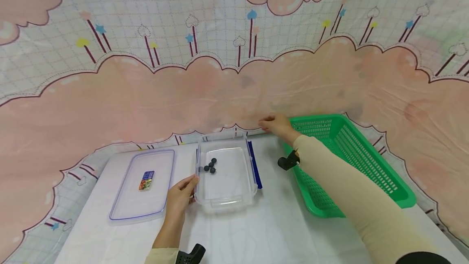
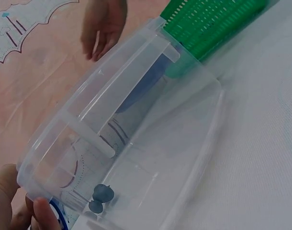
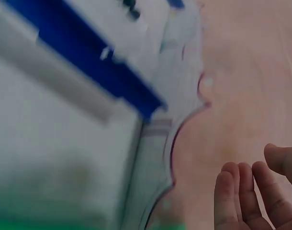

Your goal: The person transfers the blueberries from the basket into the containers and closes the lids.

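A clear plastic container (image 1: 231,188) stands on the white table, with several small dark round pieces (image 1: 211,165) at its left inside. My left hand (image 1: 177,199) holds its left wall between thumb and fingers; in the left wrist view, fingertips (image 2: 45,215) show at the rim. A blue latch (image 1: 255,165) sticks out along the container's right side. My right hand (image 1: 277,126) is in the air near the back left corner of a green basket (image 1: 404,199). Its fingers (image 3: 249,196) are loosely bent with nothing between them in the right wrist view.
Left of the container lies a clear lid (image 1: 155,205) with a purple-blue rim. On the lid is a small colourful packet (image 1: 146,180). A patterned cloth (image 1: 165,101) with clouds hangs behind the white table (image 1: 275,231).
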A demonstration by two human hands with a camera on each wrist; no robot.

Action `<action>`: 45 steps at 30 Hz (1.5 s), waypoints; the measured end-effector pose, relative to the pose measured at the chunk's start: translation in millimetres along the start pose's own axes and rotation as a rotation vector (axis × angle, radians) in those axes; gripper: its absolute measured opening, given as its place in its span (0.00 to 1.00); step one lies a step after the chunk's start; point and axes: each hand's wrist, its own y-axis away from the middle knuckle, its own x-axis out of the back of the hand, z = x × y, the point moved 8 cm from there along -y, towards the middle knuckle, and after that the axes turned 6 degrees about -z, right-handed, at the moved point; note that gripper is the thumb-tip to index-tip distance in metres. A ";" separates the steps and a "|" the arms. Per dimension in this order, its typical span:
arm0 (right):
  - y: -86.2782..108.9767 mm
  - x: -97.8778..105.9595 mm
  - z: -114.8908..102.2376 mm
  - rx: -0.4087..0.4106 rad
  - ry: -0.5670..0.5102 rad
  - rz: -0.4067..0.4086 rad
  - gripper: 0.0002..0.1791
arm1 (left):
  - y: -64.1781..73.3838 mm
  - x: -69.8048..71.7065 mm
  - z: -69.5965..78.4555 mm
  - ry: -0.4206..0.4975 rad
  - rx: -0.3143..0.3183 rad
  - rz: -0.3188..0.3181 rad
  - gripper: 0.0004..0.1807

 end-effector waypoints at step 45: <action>55.7 127.1 178.2 -0.226 0.331 0.071 0.27 | 2.2 -2.2 -1.8 -0.020 -0.008 0.025 0.24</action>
